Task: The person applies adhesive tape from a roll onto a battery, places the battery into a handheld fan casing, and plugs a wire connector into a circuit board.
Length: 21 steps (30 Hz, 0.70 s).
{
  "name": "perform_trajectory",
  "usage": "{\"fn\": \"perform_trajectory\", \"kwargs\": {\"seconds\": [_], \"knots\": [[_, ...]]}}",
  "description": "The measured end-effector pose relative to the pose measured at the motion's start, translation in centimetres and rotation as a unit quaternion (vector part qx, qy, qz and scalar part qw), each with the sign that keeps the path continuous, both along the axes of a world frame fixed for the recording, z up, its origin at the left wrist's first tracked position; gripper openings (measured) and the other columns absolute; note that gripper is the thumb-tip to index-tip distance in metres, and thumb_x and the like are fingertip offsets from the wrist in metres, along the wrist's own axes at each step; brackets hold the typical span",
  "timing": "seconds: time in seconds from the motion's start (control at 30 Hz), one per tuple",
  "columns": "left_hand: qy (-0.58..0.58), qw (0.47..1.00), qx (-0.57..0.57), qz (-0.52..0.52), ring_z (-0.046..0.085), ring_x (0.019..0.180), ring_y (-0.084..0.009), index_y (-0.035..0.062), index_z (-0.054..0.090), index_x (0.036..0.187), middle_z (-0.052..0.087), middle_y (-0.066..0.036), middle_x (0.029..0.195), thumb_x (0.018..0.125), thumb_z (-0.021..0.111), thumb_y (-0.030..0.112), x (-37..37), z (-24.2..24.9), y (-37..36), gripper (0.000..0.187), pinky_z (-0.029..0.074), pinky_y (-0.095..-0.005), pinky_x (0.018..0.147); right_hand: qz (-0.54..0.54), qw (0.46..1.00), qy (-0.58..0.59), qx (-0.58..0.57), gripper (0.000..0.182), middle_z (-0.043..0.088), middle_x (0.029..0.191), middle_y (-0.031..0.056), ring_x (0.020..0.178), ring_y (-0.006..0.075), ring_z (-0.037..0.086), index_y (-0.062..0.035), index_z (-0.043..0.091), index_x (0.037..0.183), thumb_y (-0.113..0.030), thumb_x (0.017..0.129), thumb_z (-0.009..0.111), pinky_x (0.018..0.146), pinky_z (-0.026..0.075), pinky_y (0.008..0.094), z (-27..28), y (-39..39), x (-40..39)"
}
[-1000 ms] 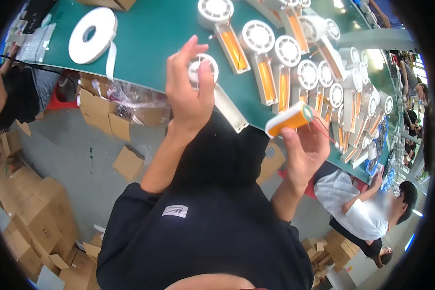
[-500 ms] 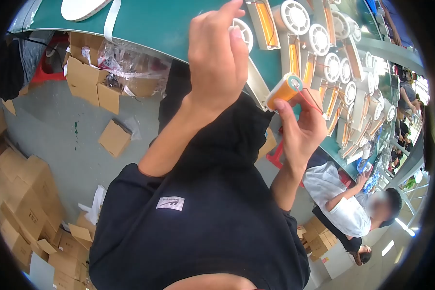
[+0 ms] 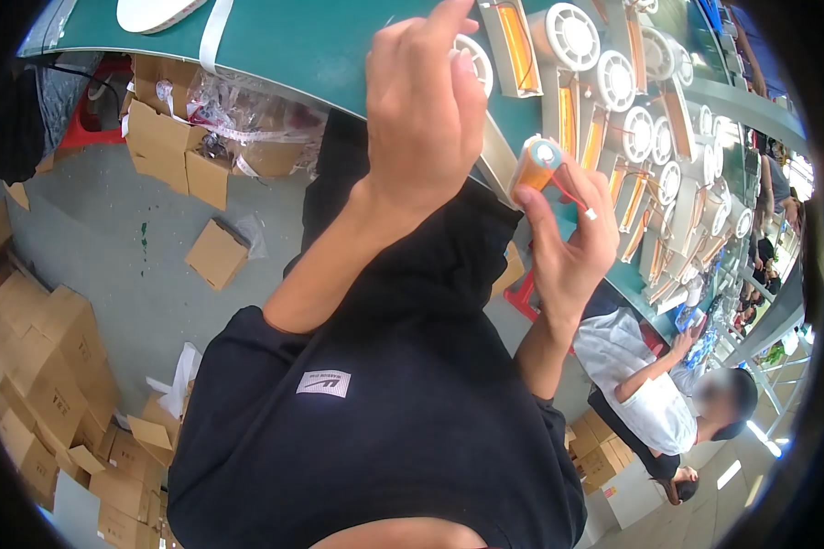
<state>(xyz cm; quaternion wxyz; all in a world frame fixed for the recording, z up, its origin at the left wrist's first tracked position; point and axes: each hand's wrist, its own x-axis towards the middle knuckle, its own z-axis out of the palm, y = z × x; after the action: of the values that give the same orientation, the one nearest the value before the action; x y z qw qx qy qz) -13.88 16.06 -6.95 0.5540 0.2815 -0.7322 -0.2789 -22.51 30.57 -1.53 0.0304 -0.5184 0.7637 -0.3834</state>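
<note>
My right hand [image 3: 572, 229] pinches an orange cylindrical battery [image 3: 536, 169] between thumb and fingers. Its pale blue end faces up, and a red wire with a small white connector [image 3: 590, 214] hangs beside it. The battery is at the lower end of a long white housing [image 3: 494, 151], overlapping it in this view. At the housing's other end, a round slotted wheel shape [image 3: 474, 66] shows behind my left hand [image 3: 423, 110]. That hand is closed round this end, with its thumb against the round part; its other fingertips are partly hidden.
Rows of similar white units [image 3: 632, 133] with round ends and orange batteries cover the right of the green table [image 3: 284, 41]. A white strap [image 3: 214, 37] hangs over its edge. Cardboard boxes [image 3: 59, 366] stand on the floor at left. A person in white [image 3: 645, 384] sits at right.
My right hand has turned the battery so its end faces me more, and the white connector now shows. Both hands have shifted slightly in view; my left hand keeps its grip.
</note>
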Motion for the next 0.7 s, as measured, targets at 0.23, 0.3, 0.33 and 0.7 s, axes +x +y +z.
{"fn": "perform_trajectory", "kwargs": {"seconds": [0.23,0.3,0.33,0.7], "knots": [[-0.002,1.000,0.008,-0.003,0.059,0.093,-0.0323,-0.0093,0.048,0.128,0.062,-0.022,0.104,0.093,0.050,0.000,0.0,0.1,0.0,0.037,0.049,-0.0391,0.081,0.021,0.998,0.042,0.053,0.046,0.059,0.084,0.0080,0.074,0.0222,0.057,-0.0054,0.069,0.117,-0.002,0.072,0.081,0.066,0.046,0.0335,0.1,-0.4,-0.1],[-0.006,1.000,0.007,-0.003,0.059,0.093,-0.0323,-0.0092,0.048,0.128,0.061,-0.022,0.104,0.093,0.050,0.001,0.1,0.1,0.0,0.036,0.049,-0.0389,0.081,0.033,0.996,0.049,0.072,0.045,0.057,0.082,0.0071,0.074,0.0224,0.055,-0.0074,0.069,0.118,-0.006,0.074,0.080,0.067,0.045,0.0345,0.0,-0.7,0.0],[-0.007,1.000,0.007,0.000,0.059,0.093,-0.0322,-0.0090,0.048,0.128,0.061,-0.022,0.104,0.093,0.050,0.001,0.1,0.0,0.0,0.036,0.049,-0.0388,0.081,0.039,0.995,0.053,0.081,0.045,0.056,0.082,0.0066,0.074,0.0224,0.054,-0.0085,0.069,0.118,-0.008,0.074,0.080,0.068,0.044,0.0350,0.0,-0.8,0.0],[-0.030,0.997,0.025,-0.062,0.056,0.103,-0.0262,0.0008,0.055,0.125,0.061,-0.015,0.117,0.093,0.053,0.008,0.7,0.1,0.0,0.033,0.046,-0.0349,0.087,0.054,0.967,0.169,0.183,0.047,0.049,0.087,0.0059,0.077,0.0225,0.052,-0.0142,0.066,0.124,-0.018,0.079,0.077,0.069,0.042,0.0365,0.8,-1.6,0.3]]}}
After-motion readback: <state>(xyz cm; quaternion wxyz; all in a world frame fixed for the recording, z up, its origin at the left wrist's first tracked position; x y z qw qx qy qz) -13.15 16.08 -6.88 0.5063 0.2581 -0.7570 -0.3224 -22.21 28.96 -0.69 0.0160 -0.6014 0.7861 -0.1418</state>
